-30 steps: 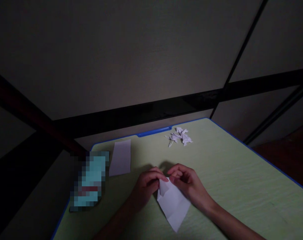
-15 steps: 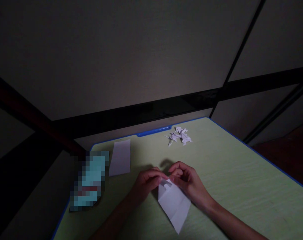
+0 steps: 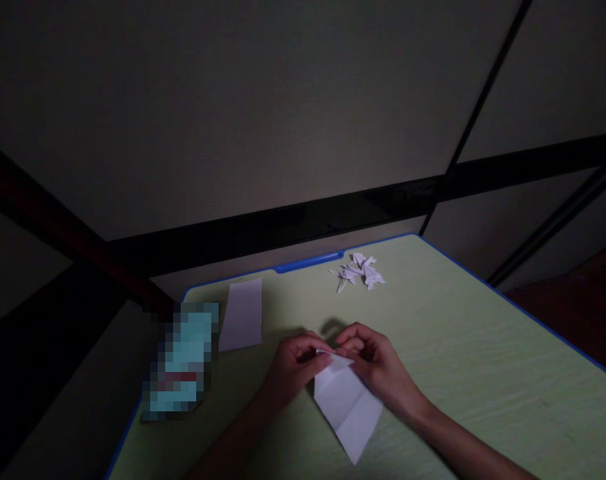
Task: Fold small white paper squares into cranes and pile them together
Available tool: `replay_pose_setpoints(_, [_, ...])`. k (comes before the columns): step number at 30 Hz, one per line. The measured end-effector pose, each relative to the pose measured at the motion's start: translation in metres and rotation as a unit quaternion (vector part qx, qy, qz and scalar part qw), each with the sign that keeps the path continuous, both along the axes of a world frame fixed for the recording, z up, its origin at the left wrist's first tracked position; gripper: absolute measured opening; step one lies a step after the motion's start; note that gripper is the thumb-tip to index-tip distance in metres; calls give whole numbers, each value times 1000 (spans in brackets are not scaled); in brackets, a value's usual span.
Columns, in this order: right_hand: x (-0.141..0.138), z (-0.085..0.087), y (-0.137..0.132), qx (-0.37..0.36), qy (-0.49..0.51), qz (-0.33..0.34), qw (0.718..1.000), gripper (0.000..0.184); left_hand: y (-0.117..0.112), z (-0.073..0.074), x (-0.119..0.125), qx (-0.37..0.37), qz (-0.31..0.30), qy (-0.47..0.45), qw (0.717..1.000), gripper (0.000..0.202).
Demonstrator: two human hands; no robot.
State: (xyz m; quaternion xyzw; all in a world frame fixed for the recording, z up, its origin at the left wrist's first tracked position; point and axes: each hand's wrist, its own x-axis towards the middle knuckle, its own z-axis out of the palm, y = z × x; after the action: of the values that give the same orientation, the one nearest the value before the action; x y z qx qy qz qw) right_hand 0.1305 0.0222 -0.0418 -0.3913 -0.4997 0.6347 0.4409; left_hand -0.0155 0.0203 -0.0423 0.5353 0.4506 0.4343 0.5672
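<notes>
A white sheet of paper (image 3: pixel 350 407), creased and partly folded, lies at the front middle of the table with its pointed end towards me. At its far end my left hand (image 3: pixel 300 363) pinches the left part of a small folded flap. My right hand (image 3: pixel 370 357) grips the same end from the right, thumb on the paper, with the other fingers curled. The two hands' fingertips nearly meet there. Some fingertips are hidden behind the paper.
Several folded white paper figures (image 3: pixel 365 272) lie near the table's far edge. A stack or sheet of white paper (image 3: pixel 243 315) rests at the left, beside a pixelated turquoise object (image 3: pixel 183 360). The green table (image 3: pixel 483 347) has a blue rim, and dark panels stand behind it.
The far end of the paper now shows a flatter, straighter folded flap where a raised opening showed before. My left thumb has shifted slightly; both hands stay at the same spot.
</notes>
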Motion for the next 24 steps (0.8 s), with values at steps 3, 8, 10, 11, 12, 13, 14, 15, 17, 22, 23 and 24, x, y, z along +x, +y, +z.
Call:
replay_pose_setpoints(3, [2,2,0,-1,-6,-12,1000,13,1,-1,0,-1,12,2,1000,12])
replay_pose_setpoints(8, [1,7,-1,-6,-7,-14,1000,16,-1,-2,0,-29,55,23,998,17])
replay_pose_setpoints(10, [-1,6,-2,-5,-19,-8,1000,16,-2,0,1,-36,69,23,997,22])
replay_pose_setpoints(11, [-2,6,-2,-3,-24,-7,1000,17,-3,1,2,-35,77,23,996,24])
replay_pose_setpoints(12, [-3,5,-1,0,-29,-8,1000,16,-3,2,2,-32,83,22,996,25])
replay_pose_setpoints(13, [-3,4,-1,3,-32,-11,999,16,-3,3,3,-28,89,21,995,26])
replay_pose_setpoints(14, [-3,3,-1,5,-35,-14,999,15,-4,3,3,-25,95,21,995,27])
replay_pose_setpoints(15, [-3,2,-1,8,-37,-17,999,15,-4,4,3,-21,99,19,995,27])
replay_pose_setpoints(17, [-3,1,-1,14,-38,-25,999,14,-3,4,3,-19,97,18,995,24])
replay_pose_setpoints(22, [-2,3,-3,24,-41,-43,998,13,-2,2,2,-21,80,43,996,13])
replay_pose_setpoints(23, [-3,3,-2,24,-41,-46,998,13,-2,2,2,-20,78,49,996,15])
replay_pose_setpoints(24, [-3,3,-2,25,-42,-48,998,13,-1,2,2,-19,74,55,996,17])
